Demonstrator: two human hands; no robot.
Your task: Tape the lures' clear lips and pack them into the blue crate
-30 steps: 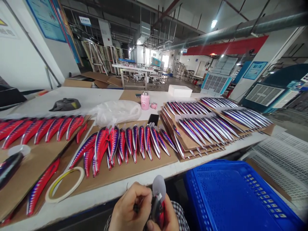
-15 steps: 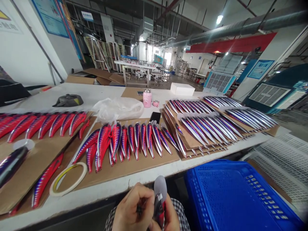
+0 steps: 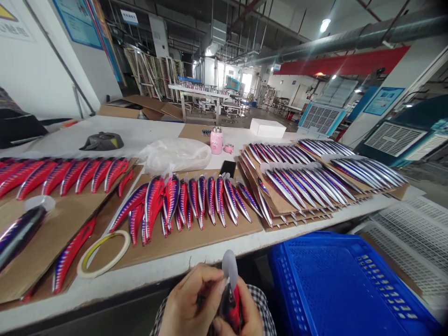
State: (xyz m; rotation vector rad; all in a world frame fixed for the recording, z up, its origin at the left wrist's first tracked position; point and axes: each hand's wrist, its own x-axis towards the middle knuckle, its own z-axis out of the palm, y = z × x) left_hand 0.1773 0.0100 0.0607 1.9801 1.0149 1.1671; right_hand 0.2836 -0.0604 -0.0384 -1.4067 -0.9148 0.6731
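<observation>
Low in front of me, a fishing lure (image 3: 231, 305) with a dark back, red side and clear rounded lip (image 3: 229, 267) points lip-up. My right hand (image 3: 250, 310) is wrapped round its body from the right, thumb across the front. My left hand (image 3: 192, 298) is closed in a pinch, its thumb and forefinger touching the lure at the base of the lip. Whatever lies between those fingertips is too small or hidden to make out. Behind them on the table, several red, purple and silver lures (image 3: 192, 198) lie in a row on cardboard (image 3: 206, 240).
A masking tape roll (image 3: 122, 252) lies left of the row. Stacked cardboard sheets with silver lures (image 3: 285, 189) stand on the right. Behind are a plastic bag (image 3: 178, 156), phone (image 3: 228, 169) and pink bottle (image 3: 216, 141). A blue crate (image 3: 336, 284) stands to my right.
The left fingertips have come to the lip's base, over where a small white patch showed on the lure. The lip has turned and looks narrower. The view has shifted slightly.
</observation>
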